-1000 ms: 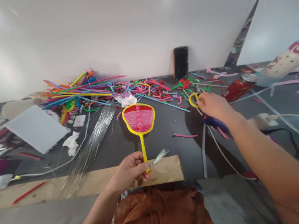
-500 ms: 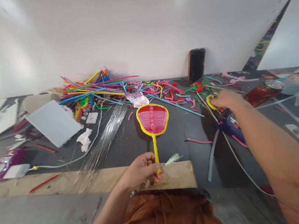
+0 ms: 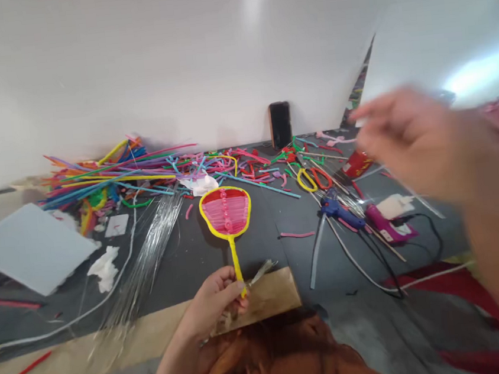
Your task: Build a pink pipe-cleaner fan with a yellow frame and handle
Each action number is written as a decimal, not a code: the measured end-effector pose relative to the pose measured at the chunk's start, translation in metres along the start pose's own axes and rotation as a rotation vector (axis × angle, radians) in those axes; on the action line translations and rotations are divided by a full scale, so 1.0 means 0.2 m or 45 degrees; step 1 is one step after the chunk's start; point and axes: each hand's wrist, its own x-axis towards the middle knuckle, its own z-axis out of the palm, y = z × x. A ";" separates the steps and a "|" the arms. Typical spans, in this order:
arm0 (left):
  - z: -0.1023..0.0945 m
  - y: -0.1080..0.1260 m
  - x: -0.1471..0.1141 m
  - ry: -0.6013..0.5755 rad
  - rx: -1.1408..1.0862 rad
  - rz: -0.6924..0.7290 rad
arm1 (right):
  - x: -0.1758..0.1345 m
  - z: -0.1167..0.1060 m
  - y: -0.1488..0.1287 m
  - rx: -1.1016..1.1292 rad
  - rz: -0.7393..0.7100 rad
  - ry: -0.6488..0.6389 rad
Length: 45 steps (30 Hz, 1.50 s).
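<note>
My left hand (image 3: 221, 303) is closed round the yellow handle of a small hand fan (image 3: 238, 212). The fan has a yellow fuzzy rim, a pink and red face and a row of pink beads down its middle. Beside the handle lies a pale tassel (image 3: 262, 272). My right hand (image 3: 409, 140) is raised at the right, above the table and smeared by motion; whether its fingers hold anything is not visible. Below and left of it lie scissors (image 3: 306, 180) with yellow and orange handles and a blue glue gun (image 3: 341, 212).
Coloured pipe cleaners (image 3: 109, 172) are heaped along the back, near a standing phone (image 3: 280, 125). Silvery wires (image 3: 148, 245), crumpled tissue (image 3: 105, 269) and a white board (image 3: 35, 248) lie at the left. At the right are a red can (image 3: 357, 163), a purple device (image 3: 389, 224) and cables.
My right hand has left the scissors area and risen to the right. The view has turned to the right. My left hand keeps its hold on the fan.
</note>
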 end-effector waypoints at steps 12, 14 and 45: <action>0.05 -0.01 0.00 0.101 0.267 -0.036 | -0.42 0.63 0.47 -0.602 0.102 -0.556; 0.03 -0.02 -0.01 0.090 0.332 -0.037 | -0.44 0.61 0.45 -0.576 0.090 -0.483; 0.44 0.29 0.32 0.394 1.115 0.999 | -0.55 0.56 0.44 -0.225 0.148 -0.086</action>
